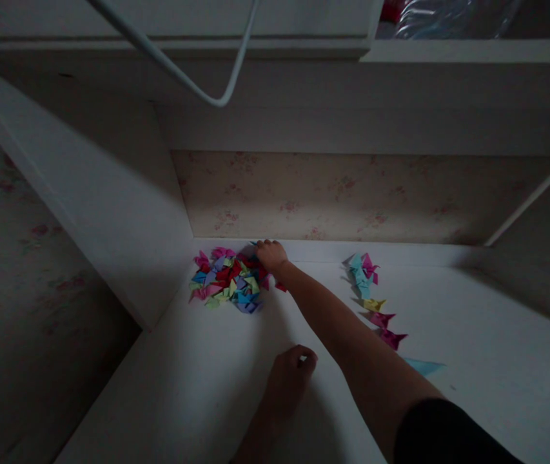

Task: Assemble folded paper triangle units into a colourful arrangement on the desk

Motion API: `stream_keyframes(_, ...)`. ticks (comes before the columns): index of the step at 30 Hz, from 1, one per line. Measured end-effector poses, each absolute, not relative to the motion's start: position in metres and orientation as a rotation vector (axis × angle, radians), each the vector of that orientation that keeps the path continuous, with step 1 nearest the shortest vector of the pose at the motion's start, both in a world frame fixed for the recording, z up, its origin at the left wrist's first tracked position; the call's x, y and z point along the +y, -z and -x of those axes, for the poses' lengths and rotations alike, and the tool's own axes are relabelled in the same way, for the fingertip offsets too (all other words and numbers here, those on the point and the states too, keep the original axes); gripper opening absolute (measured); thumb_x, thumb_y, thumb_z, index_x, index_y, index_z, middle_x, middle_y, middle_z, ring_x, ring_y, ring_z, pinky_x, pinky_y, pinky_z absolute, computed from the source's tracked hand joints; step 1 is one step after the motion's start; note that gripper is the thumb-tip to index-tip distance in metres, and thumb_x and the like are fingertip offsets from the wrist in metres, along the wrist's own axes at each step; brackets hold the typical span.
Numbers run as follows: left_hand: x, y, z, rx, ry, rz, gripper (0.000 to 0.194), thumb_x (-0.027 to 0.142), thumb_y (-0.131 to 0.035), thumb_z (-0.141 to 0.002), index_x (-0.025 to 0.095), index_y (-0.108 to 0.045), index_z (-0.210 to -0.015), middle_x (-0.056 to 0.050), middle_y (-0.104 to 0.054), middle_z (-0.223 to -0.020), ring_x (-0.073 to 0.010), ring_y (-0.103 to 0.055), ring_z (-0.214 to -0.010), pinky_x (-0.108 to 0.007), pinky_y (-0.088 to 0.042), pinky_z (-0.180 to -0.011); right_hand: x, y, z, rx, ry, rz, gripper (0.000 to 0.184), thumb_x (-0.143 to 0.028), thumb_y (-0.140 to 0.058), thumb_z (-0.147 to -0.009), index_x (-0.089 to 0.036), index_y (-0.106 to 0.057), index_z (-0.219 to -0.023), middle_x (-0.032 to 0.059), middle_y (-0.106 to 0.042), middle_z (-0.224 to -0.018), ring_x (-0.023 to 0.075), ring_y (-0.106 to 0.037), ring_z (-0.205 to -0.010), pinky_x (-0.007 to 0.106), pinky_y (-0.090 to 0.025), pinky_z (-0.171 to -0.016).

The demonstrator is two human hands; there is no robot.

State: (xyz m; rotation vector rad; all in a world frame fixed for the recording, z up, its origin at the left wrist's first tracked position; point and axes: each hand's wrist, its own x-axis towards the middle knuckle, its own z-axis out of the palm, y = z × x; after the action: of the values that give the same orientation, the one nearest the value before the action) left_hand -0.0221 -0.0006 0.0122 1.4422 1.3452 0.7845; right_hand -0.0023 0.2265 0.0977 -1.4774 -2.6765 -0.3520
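A pile of small origami pieces (226, 278) in pink, red, blue, purple and pale green lies at the back left of the white desk. At the pile's back right edge is my right hand (271, 256), its fingers bent down and closed. A small blue paper tip (254, 243) pokes out by those fingertips; the rest of that folded piece is hidden. Nearer to me, my left hand (294, 367) hovers over the bare desk in a loose curl. A small gap shows between its thumb and fingers, and nothing is seen in it.
Right of my right arm, a row of origami pieces (373, 304) in light blue, pink and yellow runs toward me, with a blue paper point (423, 367) partly behind the arm. A white cable (216, 101) hangs from above. A shelf (472, 51) overhangs the desk (197, 386).
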Motion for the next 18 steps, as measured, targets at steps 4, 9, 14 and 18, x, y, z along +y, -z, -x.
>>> stream_keyframes(4, 0.002, -0.005, 0.023, 1.306, -0.794, -1.401, 0.033, 0.038, -0.049, -0.081, 0.014, -0.069, -0.092, -0.004, -0.067, -0.069, -0.0155, -0.056, -0.058, -0.024, -0.035, -0.052, 0.215, -0.116, -0.025, -2.418, 0.372, 1.490, 0.030, -0.013, -0.036, -0.093, -0.015, -0.057, -0.115, 0.0167, -0.056, -0.124, 0.0258, -0.051, -0.111, 0.040, -0.044, -0.089)
stream_keyframes(9, 0.000, -0.005, 0.022, 1.272, -0.908, -1.462, 0.032, 0.037, -0.049, -0.083, 0.015, -0.070, -0.090, -0.006, -0.071, -0.088, -0.0190, -0.061, -0.081, -0.026, -0.042, -0.072, 0.186, -0.129, -0.073, -2.176, 0.312, 1.464, 0.031, -0.018, -0.035, -0.094, -0.016, -0.058, -0.115, 0.0138, -0.045, -0.140, 0.0268, -0.041, -0.123, 0.041, -0.036, -0.099)
stream_keyframes(14, -0.002, -0.003, 0.020, 1.286, -0.912, -1.462, 0.035, 0.042, -0.050, -0.082, 0.013, -0.069, -0.089, -0.002, -0.064, -0.073, -0.0152, -0.054, -0.065, -0.024, -0.039, -0.062, 0.145, -0.113, -0.122, -1.720, -0.305, 1.364, 0.024, -0.029, -0.045, -0.090, -0.018, -0.062, -0.105, 0.0099, -0.063, -0.117, 0.0227, -0.057, -0.107, 0.036, -0.042, -0.092)
stream_keyframes(18, -0.004, -0.008, 0.019, 1.258, -0.991, -1.444, 0.030, 0.041, -0.054, -0.080, 0.014, -0.067, -0.087, 0.000, -0.059, -0.073, -0.0145, -0.052, -0.070, -0.023, -0.039, -0.065, 0.092, -0.082, -0.148, -1.558, -0.544, 1.370, 0.029, -0.040, -0.045, -0.089, -0.017, -0.061, -0.096, 0.0059, -0.069, -0.087, 0.0187, -0.065, -0.075, 0.031, -0.051, -0.069)
